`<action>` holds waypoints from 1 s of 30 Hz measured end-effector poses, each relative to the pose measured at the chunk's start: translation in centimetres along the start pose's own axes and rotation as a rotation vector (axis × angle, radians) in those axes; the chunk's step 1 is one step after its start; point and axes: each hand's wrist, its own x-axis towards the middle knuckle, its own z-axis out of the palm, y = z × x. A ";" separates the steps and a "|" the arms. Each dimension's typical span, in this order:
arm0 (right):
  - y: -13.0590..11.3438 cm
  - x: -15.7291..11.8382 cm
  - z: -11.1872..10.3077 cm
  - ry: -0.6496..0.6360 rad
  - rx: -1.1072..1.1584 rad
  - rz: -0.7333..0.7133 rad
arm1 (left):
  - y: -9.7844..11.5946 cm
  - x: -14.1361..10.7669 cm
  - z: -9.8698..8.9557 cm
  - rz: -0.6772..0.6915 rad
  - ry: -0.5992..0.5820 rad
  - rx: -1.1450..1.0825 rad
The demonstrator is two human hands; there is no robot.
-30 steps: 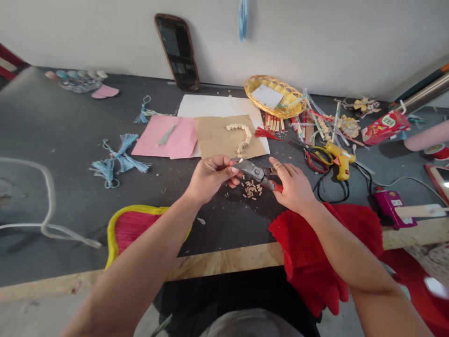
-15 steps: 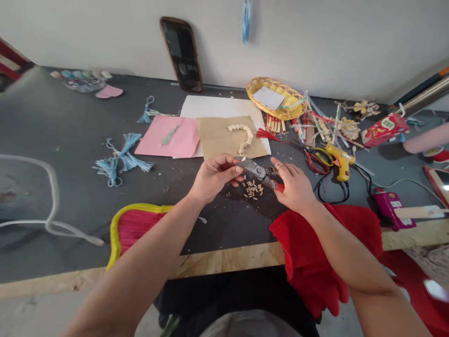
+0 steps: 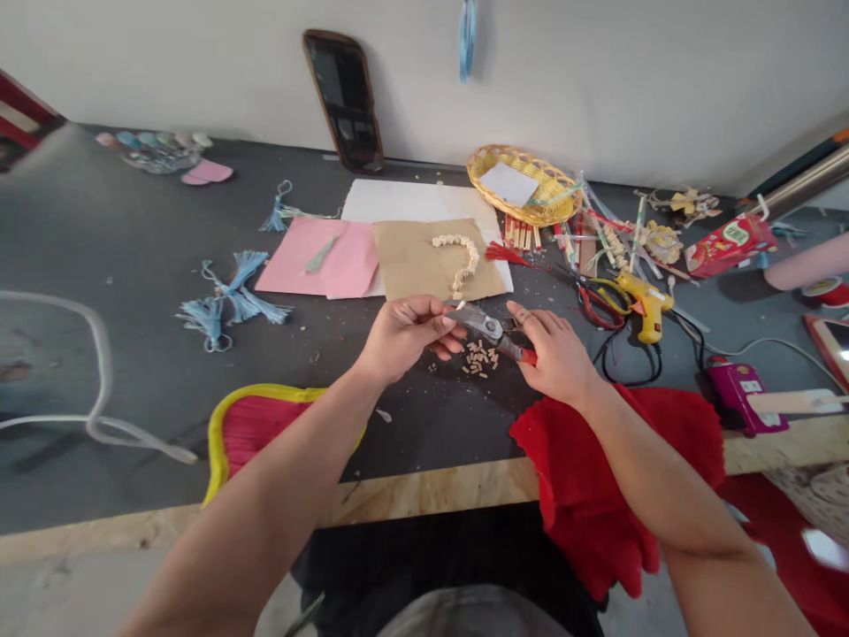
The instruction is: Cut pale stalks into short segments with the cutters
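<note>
My right hand (image 3: 554, 349) is wrapped round the red handles of a pair of cutters (image 3: 487, 326), whose grey blades point left. The fingers of my left hand (image 3: 415, 336) pinch a small pale piece (image 3: 460, 305) at the blade tips. A heap of short pale pieces (image 3: 478, 358) lies on the dark table just below the cutters. Behind my hands, a curved chain of pale bits (image 3: 472, 257) rests on brown paper (image 3: 411, 257).
A yellow basket (image 3: 557, 181), a yellow glue gun (image 3: 650, 310) and a red drink carton (image 3: 730, 246) stand right and back. Red cloth (image 3: 597, 478) hangs over the front edge. Blue tassels (image 3: 245, 287) lie left; a phone (image 3: 345, 102) leans on the wall.
The thumb of my right hand has shifted slightly left and up, and the cutters have tilted a little. My left hand stays nearly where it was.
</note>
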 end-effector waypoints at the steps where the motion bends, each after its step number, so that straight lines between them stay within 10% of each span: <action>1: 0.0 0.0 0.0 -0.003 0.002 0.000 | 0.0 0.0 0.0 -0.004 -0.006 -0.004; 30: -0.4 0.1 -0.4 -0.010 -0.006 0.039 | -0.4 0.0 0.3 0.070 0.016 0.028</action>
